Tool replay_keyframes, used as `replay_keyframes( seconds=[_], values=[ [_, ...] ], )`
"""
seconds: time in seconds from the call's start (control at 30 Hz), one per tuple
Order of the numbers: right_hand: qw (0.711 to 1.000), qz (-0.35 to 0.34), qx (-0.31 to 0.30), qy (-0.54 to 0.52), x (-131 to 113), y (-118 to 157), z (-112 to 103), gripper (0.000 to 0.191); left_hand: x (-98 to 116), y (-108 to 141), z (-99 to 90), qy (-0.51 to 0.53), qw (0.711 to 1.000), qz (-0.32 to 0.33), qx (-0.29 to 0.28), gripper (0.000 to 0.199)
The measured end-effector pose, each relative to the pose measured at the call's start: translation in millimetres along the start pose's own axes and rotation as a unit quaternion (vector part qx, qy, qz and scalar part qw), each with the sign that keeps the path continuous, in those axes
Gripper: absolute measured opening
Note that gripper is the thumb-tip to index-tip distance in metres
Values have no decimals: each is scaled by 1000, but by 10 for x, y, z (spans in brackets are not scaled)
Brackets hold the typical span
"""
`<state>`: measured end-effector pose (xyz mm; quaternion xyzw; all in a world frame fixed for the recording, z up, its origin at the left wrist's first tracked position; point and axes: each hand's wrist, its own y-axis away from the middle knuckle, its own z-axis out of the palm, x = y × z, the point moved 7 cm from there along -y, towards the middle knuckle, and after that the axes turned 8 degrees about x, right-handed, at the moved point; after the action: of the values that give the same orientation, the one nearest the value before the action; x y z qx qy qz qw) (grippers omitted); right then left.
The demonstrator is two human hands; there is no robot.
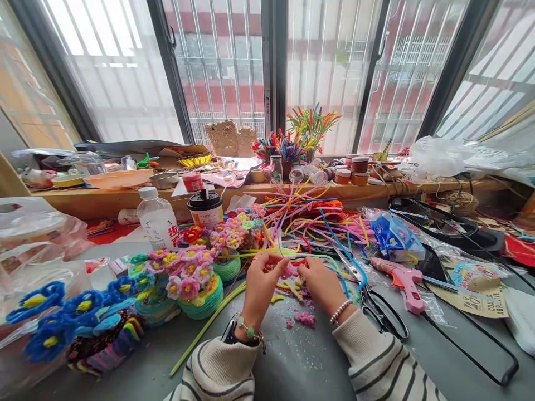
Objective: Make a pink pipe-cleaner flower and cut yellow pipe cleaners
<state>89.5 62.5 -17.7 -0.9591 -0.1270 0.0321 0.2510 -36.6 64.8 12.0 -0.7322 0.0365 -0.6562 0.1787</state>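
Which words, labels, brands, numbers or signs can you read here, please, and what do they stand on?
"ABR", seemingly, starting a line on the tan card; the rest is blurred.
Too small or blurred to read: print on the bottle, cup, blue packet and window frame.

Pipe cleaners [322, 210] apparently partly over scissors [355, 270]

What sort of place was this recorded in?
Probably a craft workspace beside a window: a pink glue gun, black-handled scissors and a heap of colourful pipe cleaners share the gray table.
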Motion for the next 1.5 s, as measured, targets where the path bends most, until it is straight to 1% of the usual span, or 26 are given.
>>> replay_keyframes(
  seconds=[0.13,0.2,0.27,0.3,0.37,0.43,0.47,0.5,0.53,0.57,0.6,0.67,0.73,0.77,0.8,0.83,0.9,0.93,1.03,1.07,1.1,1.17,1.23,1.27,1.4,1.5],
  values=[
    [1000,-19,-2,3,25,-2,-4,16,-15,9,36,-9,1000,-2,-23,20],
    [1000,-12,8,7,63,4,-45,19,-22,8,40,-6,1000,-3,-26,19],
    [999,7,34,3,117,20,-121,21,-30,5,38,12,1000,-4,-25,19],
    [998,23,51,-10,150,33,-167,21,-37,2,34,26,999,-7,-23,19],
    [991,74,95,-63,246,74,-263,17,-58,-3,27,58,998,-20,-18,19],
    [967,144,142,-151,373,132,-336,14,-82,-4,31,91,995,-42,-18,18],
    [947,182,162,-207,438,164,-350,13,-94,-1,38,109,992,-58,-20,17],
    [921,220,174,-271,498,196,-342,13,-107,4,48,129,988,-76,-24,17],
    [887,260,178,-338,550,226,-310,15,-118,12,60,151,983,-98,-28,16],
    [845,300,172,-409,587,253,-257,17,-128,22,74,177,976,-120,-33,16],
    [795,339,159,-478,607,280,-189,19,-133,35,90,206,967,-143,-40,15],
    [680,406,119,-599,581,327,-43,22,-138,61,123,275,941,-189,-53,12],
    [568,438,81,-692,495,351,55,22,-151,86,152,340,908,-238,-61,7],
    [524,441,70,-725,452,353,76,22,-161,99,167,366,890,-264,-64,5],
    [492,439,66,-748,420,352,82,23,-171,111,180,387,874,-287,-67,4],
    [473,436,69,-763,403,350,79,23,-179,121,192,404,859,-305,-69,3],
    [455,433,83,-773,401,352,71,24,-182,135,210,429,838,-328,-77,6],
    [447,434,89,-777,404,354,72,24,-182,137,213,437,832,-333,-78,7],
    [406,436,93,-798,386,353,96,21,-192,139,199,447,826,-337,-62,8],
    [396,439,95,-801,381,355,103,21,-198,139,191,449,826,-336,-55,8],
    [393,443,99,-800,381,360,107,20,-200,140,187,451,826,-334,-49,8],
    [407,454,115,-784,397,377,103,19,-195,143,192,459,824,-329,-48,6],
    [427,462,132,-766,418,393,90,21,-180,148,210,464,823,-321,-60,4],
    [432,462,136,-762,422,396,85,22,-172,151,220,464,824,-318,-68,3],
    [442,448,134,-766,399,380,79,26,-163,157,242,457,829,-310,-88,12],
    [465,441,138,-755,372,373,92,21,-163,142,241,456,832,-303,-89,14]
  ],
)
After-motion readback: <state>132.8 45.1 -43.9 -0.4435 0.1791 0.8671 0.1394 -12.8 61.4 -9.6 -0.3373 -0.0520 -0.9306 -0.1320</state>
